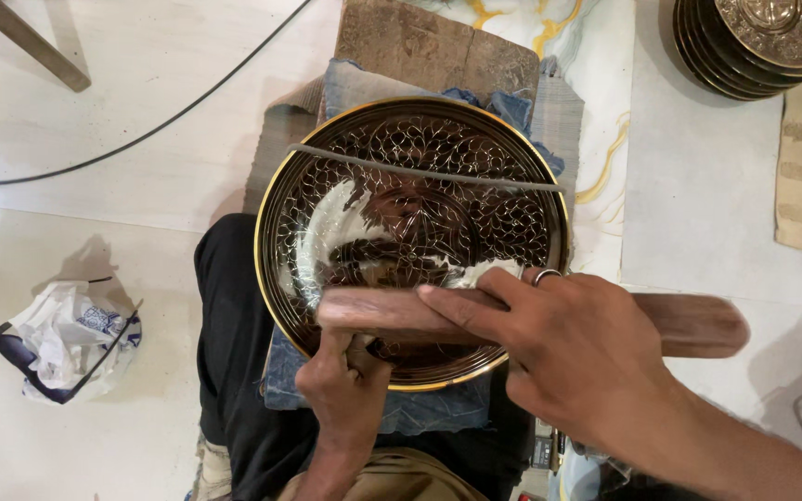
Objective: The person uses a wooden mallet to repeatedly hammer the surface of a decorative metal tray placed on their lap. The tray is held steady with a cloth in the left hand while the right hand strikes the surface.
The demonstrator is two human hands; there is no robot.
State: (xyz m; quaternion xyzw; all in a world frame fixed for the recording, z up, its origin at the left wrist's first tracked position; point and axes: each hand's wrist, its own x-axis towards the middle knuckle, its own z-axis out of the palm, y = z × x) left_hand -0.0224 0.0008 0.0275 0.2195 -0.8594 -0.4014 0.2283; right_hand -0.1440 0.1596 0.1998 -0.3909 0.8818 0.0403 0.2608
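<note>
A round dark metal plate with engraved leaf pattern and a gold rim rests on blue cloth over my lap. White smears cover its left and middle. A long wooden stick lies across the plate's lower part. My right hand, with a ring on one finger, presses on top of the stick, fingers pointing left. My left hand grips the plate's near rim and the stick's left end from below. A thin grey strip lies across the upper part of the plate.
A wooden block sits beyond the plate. A stack of similar dark plates stands at the top right. A crumpled white bag lies on the floor at left. A black cable crosses the floor at upper left.
</note>
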